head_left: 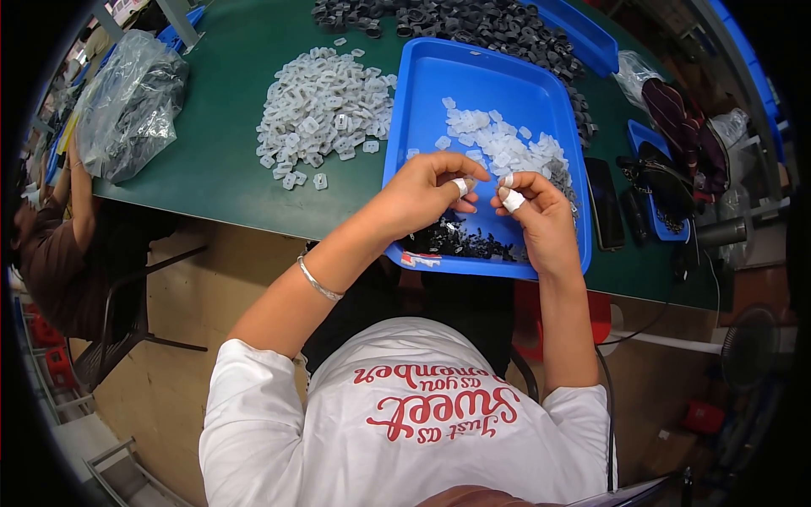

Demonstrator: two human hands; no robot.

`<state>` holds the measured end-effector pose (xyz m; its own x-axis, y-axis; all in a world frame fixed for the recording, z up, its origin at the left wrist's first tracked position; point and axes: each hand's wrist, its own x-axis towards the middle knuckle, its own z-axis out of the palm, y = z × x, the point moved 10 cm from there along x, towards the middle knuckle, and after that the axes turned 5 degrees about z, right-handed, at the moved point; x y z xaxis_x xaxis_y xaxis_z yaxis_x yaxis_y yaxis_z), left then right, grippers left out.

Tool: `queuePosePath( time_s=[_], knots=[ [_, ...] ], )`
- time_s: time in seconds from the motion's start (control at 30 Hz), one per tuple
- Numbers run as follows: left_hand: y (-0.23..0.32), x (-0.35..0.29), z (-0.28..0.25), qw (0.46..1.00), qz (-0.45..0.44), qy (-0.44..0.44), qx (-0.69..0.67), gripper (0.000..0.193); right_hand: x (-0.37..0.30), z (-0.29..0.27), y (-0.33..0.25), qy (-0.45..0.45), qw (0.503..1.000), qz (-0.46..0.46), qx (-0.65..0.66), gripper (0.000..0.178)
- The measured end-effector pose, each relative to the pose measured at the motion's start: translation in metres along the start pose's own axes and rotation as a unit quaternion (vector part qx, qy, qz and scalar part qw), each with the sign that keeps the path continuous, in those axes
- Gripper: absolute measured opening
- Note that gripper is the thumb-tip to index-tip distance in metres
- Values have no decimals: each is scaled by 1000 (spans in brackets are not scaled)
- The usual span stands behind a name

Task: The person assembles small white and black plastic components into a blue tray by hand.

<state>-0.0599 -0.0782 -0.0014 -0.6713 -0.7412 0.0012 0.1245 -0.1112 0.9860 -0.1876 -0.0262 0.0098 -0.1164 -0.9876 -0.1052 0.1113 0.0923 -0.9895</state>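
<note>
Both hands are raised over a blue tray (431, 89), their fingertips close together. My left hand (435, 190) is closed in a pinch, with white tape round the thumb. Facing it, my right hand (541, 211) is pinched too, with tape on its thumb and a finger. Whatever lies between the fingertips is too small to make out. Inside the tray, small white translucent plastic pieces (503, 139) are heaped beyond my hands. Tiny black parts (460, 241) lie along its near side, partly covered by my hands.
A heap of translucent plastic pieces (312, 110) sits left of the tray on the green table (228, 110). Dark grey parts (498, 25) are piled behind it. A phone (605, 203) lies at the right. Another person (63, 262) sits at far left, near a clear plastic bag (131, 106).
</note>
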Motion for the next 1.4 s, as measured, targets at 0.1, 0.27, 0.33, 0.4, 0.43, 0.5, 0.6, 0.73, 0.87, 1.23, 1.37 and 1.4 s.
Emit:
queuePosePath(
  time_s=[0.1, 0.27, 0.33, 0.4, 0.43, 0.5, 0.6, 0.73, 0.87, 1.23, 1.37, 1.4],
  knots=[
    [3, -1, 2, 1000, 3, -5, 26, 26, -1, 2, -4, 14, 1000, -13, -21, 14],
    [0, 1, -3, 999, 25, -3, 30, 31, -1, 11, -8, 15, 999, -30, -42, 15],
    [-1, 2, -6, 996, 36, 11, 75, 32, -2, 12, -8, 13, 998, -35, -53, 16],
    [-2, 2, -6, 996, 30, 13, 79, 31, -1, 15, -6, 8, 996, -30, -84, 17],
    [-1, 2, -6, 996, 24, 16, 83, 30, -1, 16, -6, 9, 996, -30, -84, 17],
    [-2, 2, -4, 999, 13, 7, 49, 30, -1, 16, -7, 21, 994, -43, -95, 17],
    [-1, 1, 0, 1000, -2, -6, 12, 30, 1, 15, -6, 24, 992, -57, -113, 18],
    [-1, 1, -3, 1000, 11, 9, 7, 31, 1, 14, -8, 32, 992, -59, -111, 17],
    [-2, 0, -4, 1000, -6, 13, 20, 33, 1, 14, -9, 39, 990, -61, -121, 16],
    [1, -1, 4, 999, 18, -21, 33, 39, 4, 4, -7, 62, 989, -75, -111, 16],
    [2, -2, 2, 999, 10, -12, 28, 41, 2, 5, -7, 64, 984, -63, -152, 16],
    [2, -2, 2, 999, 5, -11, 34, 40, 0, 7, -7, 68, 981, -50, -176, 16]
  ],
)
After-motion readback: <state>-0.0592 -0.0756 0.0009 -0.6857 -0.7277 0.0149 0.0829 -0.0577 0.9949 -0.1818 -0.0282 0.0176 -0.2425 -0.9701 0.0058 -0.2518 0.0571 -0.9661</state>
